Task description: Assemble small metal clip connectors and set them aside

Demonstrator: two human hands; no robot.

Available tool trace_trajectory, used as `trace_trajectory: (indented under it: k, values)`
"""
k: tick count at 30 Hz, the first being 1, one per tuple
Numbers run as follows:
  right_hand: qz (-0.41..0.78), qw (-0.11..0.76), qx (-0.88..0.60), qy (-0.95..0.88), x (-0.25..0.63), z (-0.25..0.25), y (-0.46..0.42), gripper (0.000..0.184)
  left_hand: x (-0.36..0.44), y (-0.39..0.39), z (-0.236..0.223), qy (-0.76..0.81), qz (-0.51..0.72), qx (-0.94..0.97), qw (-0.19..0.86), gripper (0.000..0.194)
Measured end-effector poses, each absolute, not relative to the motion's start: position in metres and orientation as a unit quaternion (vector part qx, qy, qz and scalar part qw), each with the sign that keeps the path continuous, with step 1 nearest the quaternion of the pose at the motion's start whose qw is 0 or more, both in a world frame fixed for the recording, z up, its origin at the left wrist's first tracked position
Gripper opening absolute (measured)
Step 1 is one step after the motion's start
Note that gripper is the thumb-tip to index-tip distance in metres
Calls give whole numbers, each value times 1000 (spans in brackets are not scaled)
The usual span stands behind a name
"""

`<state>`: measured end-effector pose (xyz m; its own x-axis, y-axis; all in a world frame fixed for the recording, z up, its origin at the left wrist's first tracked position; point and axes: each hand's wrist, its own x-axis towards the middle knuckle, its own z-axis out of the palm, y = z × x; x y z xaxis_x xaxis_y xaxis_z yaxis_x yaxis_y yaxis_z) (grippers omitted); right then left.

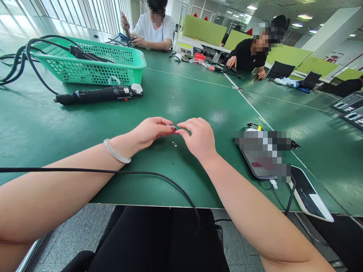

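"Where are the hands, and what room do they have?"

"Well in from the near edge of the green table (136,189). Tabletop stretches from the left hand (150,130) to the black power tool (96,95), which lies in front of the green basket (141,63). More runs from the right hand (200,138) across to the phone (252,162). A tablet (306,192) lies just beside the phone, its lower corner at the near edge."

"And what's being held?"

"A small part (171,126), just above the table, pinched between the left thumb and fingertips. The right thumb and forefinger are curved towards each other at its other side; I can't tell whether they grip it. A little metal frame (174,144) lies on the table just below."

"Any writing?"

"The tool has a pale label (126,90), too small to read. Red characters on the far wall sign (331,59) are slanted and unclear."

"What's hard to make out?"

"Fingers cover most of the small part, so its shape is unclear. Pixelation hides much of the phone. A black cable (150,173) crosses in front of the left forearm, cut off at the left border."
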<state>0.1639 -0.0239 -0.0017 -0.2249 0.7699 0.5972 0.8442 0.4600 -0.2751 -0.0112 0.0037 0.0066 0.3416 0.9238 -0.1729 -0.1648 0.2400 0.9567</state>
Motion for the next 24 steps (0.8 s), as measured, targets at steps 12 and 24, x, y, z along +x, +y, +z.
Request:
trace_trajectory:
  k: [12,24]
  values:
    - [199,200,-535,-796,160,-4,-27,9,-12,6,2,450,397,458,656,21]
    - [148,321,-533,-769,171,-6,-21,28,-13,7,1,442,396,470,654,29]
